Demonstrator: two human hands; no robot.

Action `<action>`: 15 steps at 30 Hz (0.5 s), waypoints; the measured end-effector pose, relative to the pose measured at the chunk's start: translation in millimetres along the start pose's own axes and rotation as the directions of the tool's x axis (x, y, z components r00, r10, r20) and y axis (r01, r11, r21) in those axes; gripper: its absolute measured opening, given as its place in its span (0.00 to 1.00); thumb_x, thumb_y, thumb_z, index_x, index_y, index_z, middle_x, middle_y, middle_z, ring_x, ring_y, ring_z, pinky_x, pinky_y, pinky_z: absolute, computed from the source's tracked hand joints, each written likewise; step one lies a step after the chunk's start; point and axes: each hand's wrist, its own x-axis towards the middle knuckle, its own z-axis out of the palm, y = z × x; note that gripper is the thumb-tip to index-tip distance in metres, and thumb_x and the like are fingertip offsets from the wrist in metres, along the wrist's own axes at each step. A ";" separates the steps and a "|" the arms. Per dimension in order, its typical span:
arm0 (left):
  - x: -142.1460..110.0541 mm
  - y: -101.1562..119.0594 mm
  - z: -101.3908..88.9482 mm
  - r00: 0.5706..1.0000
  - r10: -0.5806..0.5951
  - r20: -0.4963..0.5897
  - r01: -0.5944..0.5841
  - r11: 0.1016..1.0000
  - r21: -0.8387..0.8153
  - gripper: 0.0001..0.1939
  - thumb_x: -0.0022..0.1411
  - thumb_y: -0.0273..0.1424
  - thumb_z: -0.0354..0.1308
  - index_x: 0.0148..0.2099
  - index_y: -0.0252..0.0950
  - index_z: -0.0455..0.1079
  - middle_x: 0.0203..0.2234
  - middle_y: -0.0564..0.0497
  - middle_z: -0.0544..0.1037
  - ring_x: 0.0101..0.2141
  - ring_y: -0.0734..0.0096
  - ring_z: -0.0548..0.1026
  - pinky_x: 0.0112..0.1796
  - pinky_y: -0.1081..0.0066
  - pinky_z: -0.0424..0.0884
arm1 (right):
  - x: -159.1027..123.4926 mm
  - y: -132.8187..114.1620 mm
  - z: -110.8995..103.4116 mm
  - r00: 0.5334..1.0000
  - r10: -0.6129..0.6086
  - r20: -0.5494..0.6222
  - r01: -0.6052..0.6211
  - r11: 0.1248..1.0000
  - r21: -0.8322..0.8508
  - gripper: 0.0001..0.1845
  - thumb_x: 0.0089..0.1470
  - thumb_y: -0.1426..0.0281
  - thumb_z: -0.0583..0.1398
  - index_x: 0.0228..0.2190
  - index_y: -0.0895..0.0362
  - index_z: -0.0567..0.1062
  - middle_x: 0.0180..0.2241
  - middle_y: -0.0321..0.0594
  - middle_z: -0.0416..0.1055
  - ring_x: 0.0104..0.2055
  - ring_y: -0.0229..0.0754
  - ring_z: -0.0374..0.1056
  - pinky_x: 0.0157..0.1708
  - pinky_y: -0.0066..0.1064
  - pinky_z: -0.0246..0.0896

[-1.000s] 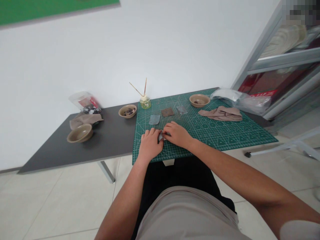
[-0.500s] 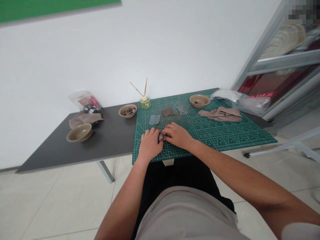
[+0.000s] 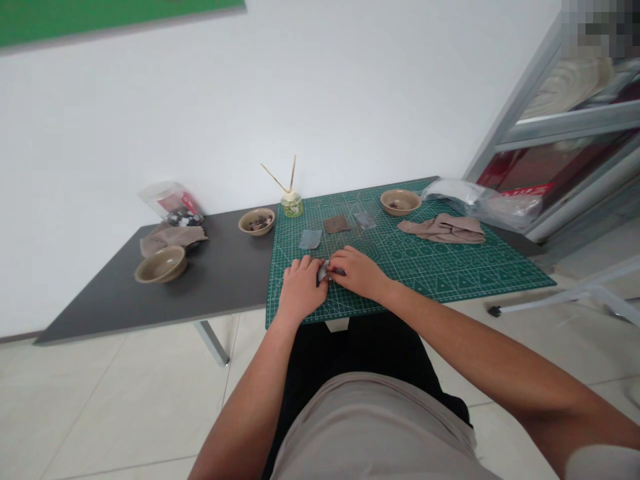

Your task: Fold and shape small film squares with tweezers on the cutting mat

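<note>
My left hand (image 3: 303, 288) rests at the front of the green cutting mat (image 3: 435, 270), its fingers closed on the left side of a small grey piece (image 3: 323, 271). From the right, the fingertips of my right hand (image 3: 361, 273) pinch the same piece. Part of it has a dark edge, and the fingers cover much of it, so its kind is unclear. Just beyond the hands lie a flat blue-grey square (image 3: 311, 239), a brown square (image 3: 336, 224) and a small clear plastic packet (image 3: 365, 220).
Behind stand a reed diffuser (image 3: 291, 203), a bowl of dark bits (image 3: 257, 231) and another bowl (image 3: 401, 210). A brown cloth (image 3: 445, 229) and clear plastic bag (image 3: 493, 200) lie right. On the left are a tan bowl (image 3: 161, 273), another cloth (image 3: 175, 237) and a tipped container (image 3: 170, 200).
Both hands keep the same grip on the grey piece with barely any movement. The whole view has shifted very slightly.
</note>
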 end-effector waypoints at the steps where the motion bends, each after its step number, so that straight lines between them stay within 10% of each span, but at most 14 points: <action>1: 0.0 -0.1 0.2 1.000 0.003 -0.002 -0.003 1.000 0.001 0.16 0.66 0.36 0.49 0.54 0.42 0.67 0.47 0.46 0.72 0.48 0.56 0.66 0.46 0.58 0.63 | -1.8 0.2 -1.4 1.000 -0.006 0.000 0.006 1.000 0.007 0.03 0.56 0.72 0.62 0.29 0.57 0.75 0.33 0.40 0.72 0.39 0.43 0.62 0.46 0.36 0.55; 15: -0.3 0.3 -0.9 1.000 -0.007 0.011 0.007 1.000 -0.018 0.16 0.66 0.36 0.50 0.54 0.42 0.66 0.48 0.46 0.71 0.49 0.56 0.66 0.48 0.57 0.63 | 3.1 -0.8 2.0 1.000 0.007 0.000 -0.007 1.000 0.006 0.04 0.55 0.73 0.62 0.28 0.57 0.75 0.33 0.40 0.72 0.38 0.44 0.61 0.45 0.36 0.55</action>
